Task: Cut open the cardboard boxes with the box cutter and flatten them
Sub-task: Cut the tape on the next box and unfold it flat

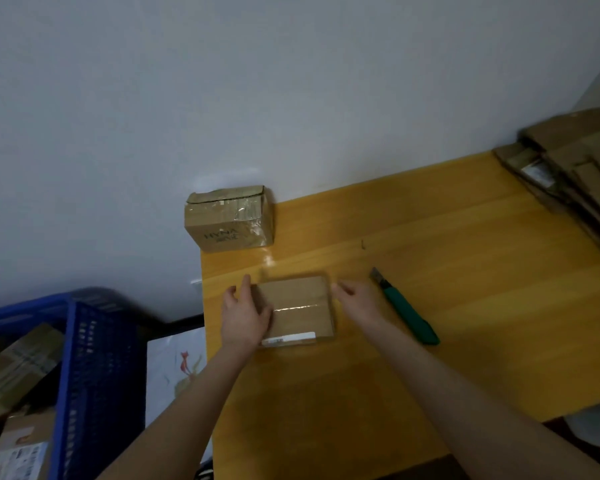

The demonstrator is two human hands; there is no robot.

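Observation:
A small flat cardboard box (300, 308) with clear tape across its top and a white label at its near edge lies on the yellow wooden table (430, 358). My left hand (245, 315) rests on the box's left side, fingers straight and thumb over the top. My right hand (355, 299) is at the box's right edge, fingers relaxed; contact is unclear. The green box cutter (407, 308) lies on the table just right of my right hand, blade end pointing away. A taped cardboard box (230, 218) stands at the table's far left corner against the wall.
A stack of flattened cardboard (575, 174) lies at the table's far right. Left of the table stands a blue plastic crate (90, 375), with more boxes (14, 393) beside it. A white sheet with a drawing (177, 368) sits between crate and table.

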